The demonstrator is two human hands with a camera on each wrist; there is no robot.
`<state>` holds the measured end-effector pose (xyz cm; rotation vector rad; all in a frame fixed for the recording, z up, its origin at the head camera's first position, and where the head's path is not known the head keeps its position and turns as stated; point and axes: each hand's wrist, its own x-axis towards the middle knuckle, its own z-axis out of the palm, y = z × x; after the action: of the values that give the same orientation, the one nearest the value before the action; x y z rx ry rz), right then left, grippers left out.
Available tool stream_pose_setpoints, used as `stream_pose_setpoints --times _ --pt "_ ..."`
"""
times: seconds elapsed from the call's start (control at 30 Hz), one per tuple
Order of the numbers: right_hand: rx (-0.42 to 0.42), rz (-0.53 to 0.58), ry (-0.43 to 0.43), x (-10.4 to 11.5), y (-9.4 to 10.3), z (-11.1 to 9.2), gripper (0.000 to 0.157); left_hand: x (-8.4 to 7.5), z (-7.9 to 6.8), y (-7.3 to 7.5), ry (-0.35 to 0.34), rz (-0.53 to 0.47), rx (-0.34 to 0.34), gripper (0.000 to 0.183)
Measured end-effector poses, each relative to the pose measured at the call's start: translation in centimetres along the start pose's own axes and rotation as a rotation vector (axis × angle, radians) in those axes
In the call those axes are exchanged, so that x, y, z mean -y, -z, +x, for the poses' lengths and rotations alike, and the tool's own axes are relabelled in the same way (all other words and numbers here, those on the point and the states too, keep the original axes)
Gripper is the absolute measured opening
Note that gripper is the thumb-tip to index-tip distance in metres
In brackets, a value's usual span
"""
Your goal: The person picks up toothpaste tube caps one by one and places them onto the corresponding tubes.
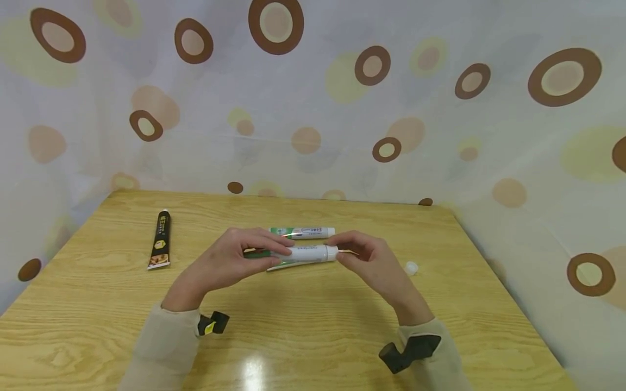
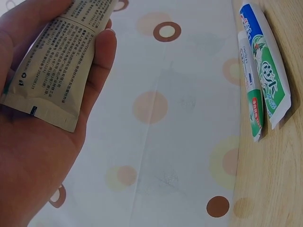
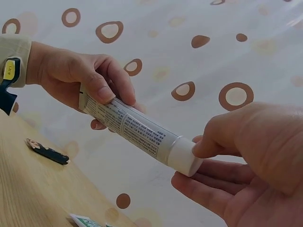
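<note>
Wooden table (image 1: 303, 336), left grip (image 1: 227, 263) holding a white tube (image 1: 308, 253), right grip (image 1: 374, 266) pinching its cap (image 3: 182, 155)

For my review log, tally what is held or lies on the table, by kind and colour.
Black squeeze tube, on the wooden table: 1
White-and-green squeeze tubes, on the table: 2 (wider one, slimmer one)
Pale squeeze tube with white cap, between left hand and right hand: 1
Small round white piece, on the table: 1
Total: 5
</note>
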<state>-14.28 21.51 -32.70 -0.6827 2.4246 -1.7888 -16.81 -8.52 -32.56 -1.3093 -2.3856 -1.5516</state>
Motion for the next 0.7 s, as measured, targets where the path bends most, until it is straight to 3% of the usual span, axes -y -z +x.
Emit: stream_pose_setpoints --times 0.37,0.7 --pt "-0.001 0.138 0.010 0.03 -0.15 0.20 0.025 -0.25 0.01 0.07 0.012 -0.015 -0.011 0.023" --pt "0.037 0.123 0.004 -0.07 -0.16 0.14 0.024 0.00 0.06 -0.07 -0.019 -0.023 -0.007 0.026"
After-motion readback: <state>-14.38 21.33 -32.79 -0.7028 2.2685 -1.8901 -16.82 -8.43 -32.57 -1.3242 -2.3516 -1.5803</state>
